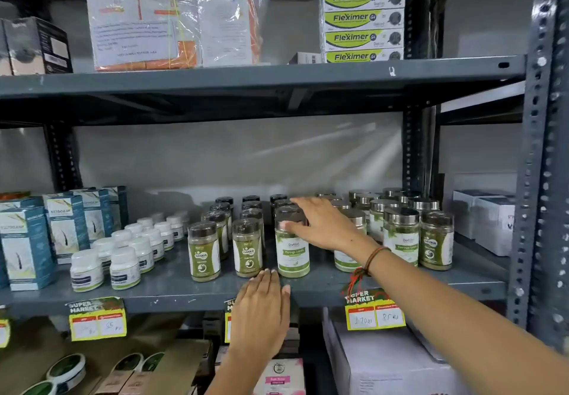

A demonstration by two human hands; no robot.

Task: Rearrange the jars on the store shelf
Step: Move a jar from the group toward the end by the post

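Note:
Rows of clear jars of green powder stand on the grey middle shelf (172,287). Dark-lidded jars (203,251) form rows at the centre. Silver-lidded jars (400,234) crowd the right. One jar with a white-and-green label (292,254) stands at the front of a central row. My right hand (320,225) reaches in from the right; its thumb touches that jar's neck and its fingers stretch over the lids behind it. My left hand (261,308) lies flat on the shelf's front edge, fingertips just short of the front jars.
Small white bottles (123,268) and teal boxes (26,247) fill the shelf's left part. White boxes (492,225) stand at the far right. Green tube cartons (363,16) and a wrapped bundle (172,22) sit on the upper shelf. Price tags (374,313) hang from the shelf front.

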